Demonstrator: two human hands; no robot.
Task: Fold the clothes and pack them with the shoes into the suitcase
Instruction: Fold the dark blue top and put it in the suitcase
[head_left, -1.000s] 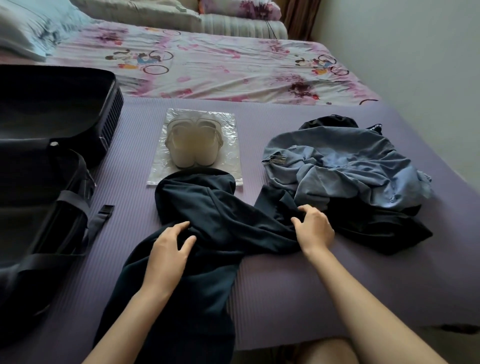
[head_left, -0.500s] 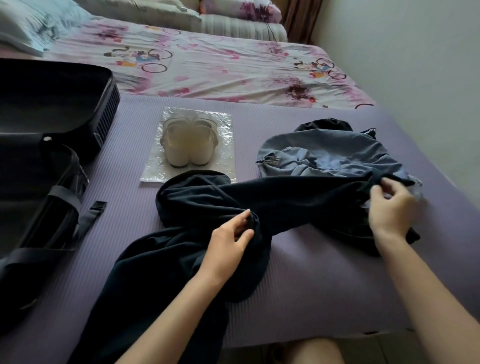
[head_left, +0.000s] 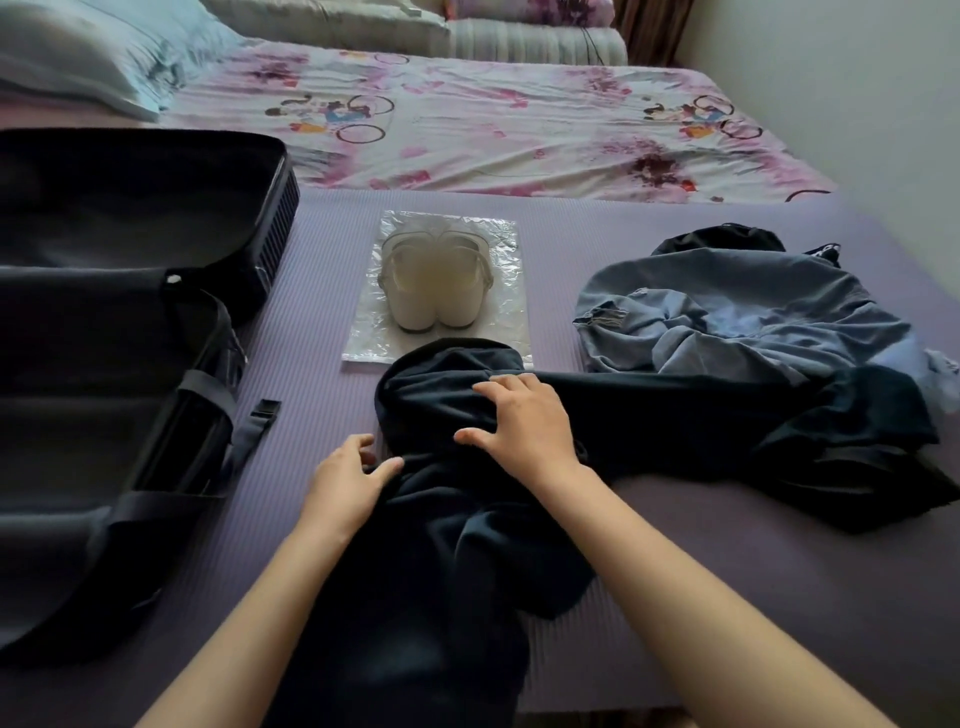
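Right hand (head_left: 524, 428) of mine lies flat and open on the dark garment (head_left: 675, 415), fingers spread, close to its rounded far end. My left hand (head_left: 345, 480) is open too. Its fingertips touch the left edge of the same garment, and the palm is over the purple mat (head_left: 727, 571). The dark garment is spread on this mat: one part runs to the right, another part comes toward me and hangs over the edge. At the right it touches the crumpled blue denim garment (head_left: 727, 312). The white shoes (head_left: 434, 291) stand side by side on a clear plastic bag (head_left: 358, 332), just behind the dark garment, which covers the bag's near edge. The black suitcase (head_left: 104, 364) lies open at my left, with one strap (head_left: 262, 415) resting out on the mat.
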